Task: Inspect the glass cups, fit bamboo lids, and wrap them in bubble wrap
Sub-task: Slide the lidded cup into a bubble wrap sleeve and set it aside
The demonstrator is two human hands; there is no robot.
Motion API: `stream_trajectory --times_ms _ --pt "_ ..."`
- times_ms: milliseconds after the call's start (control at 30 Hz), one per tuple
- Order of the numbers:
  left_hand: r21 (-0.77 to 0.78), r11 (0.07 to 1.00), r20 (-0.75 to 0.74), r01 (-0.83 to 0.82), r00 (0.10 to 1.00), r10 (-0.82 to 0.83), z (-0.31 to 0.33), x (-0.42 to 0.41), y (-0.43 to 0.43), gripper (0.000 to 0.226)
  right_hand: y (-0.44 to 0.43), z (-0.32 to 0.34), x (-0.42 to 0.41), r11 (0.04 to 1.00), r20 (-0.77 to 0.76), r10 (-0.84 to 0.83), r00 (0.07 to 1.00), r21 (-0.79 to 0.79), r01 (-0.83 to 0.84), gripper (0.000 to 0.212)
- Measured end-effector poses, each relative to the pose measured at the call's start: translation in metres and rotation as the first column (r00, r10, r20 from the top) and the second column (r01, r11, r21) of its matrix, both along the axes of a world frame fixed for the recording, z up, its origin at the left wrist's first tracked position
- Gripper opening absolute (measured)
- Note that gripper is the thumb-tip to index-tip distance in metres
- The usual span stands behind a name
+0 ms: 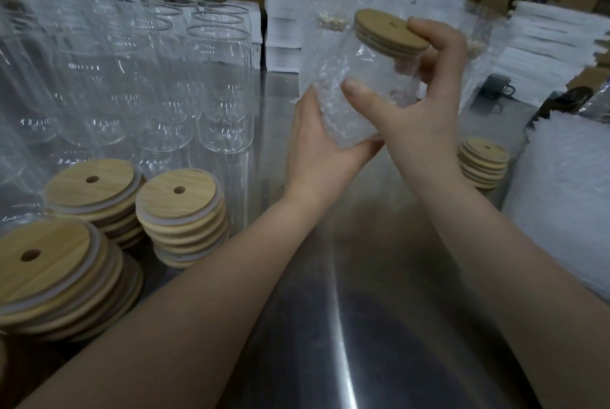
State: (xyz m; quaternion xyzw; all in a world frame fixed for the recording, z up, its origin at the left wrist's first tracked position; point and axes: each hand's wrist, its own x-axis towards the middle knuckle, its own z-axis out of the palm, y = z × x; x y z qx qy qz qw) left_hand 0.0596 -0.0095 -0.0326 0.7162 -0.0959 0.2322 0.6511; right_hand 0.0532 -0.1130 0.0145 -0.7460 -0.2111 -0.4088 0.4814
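1. Cup [366,88] is held in the air above the table [330,309], between both hands, lid [389,32] fitted and wrap [325,78] loosely round its body.
2. Its long axis tilts: lid end up, away and to the right, base down toward the person.
3. Left hand [317,148] cradles the base from below, fingers close together and curled under it.
4. Right hand [425,105] grips the upper half, thumb pressed flat on the near wall, the other fingers curled behind and one fingertip on the lid's edge.
5. Loose wrap stands off the far left side, so closing it probably means turning the cup about that tilted axis. The left hand is nearer the free flap, and the right is better placed to steady the lid end.
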Motion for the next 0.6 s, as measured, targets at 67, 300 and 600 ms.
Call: stream_trajectory --times_ms 67,300,600 --pt "-0.036 0.999 -0.026 0.023 0.999 -0.024 0.0 0.001 0.0 0.083 0.0 -0.002 0.001 1.0 -0.032 -0.019 0.999 -0.009 0.019 0.066" --pt "-0.107 0.988 -0.065 0.108 0.991 -0.115 0.006 0.002 0.003 0.099 0.001 -0.005 0.003 0.999 -0.095 0.006 0.995 -0.034 -0.01 0.063" --pt "-0.184 0.963 0.004 0.195 0.98 -0.198 0.005 0.009 0.012 0.064 0.0 -0.003 0.002 0.998 -0.166 0.063 0.984 -0.002 -0.064 0.043"
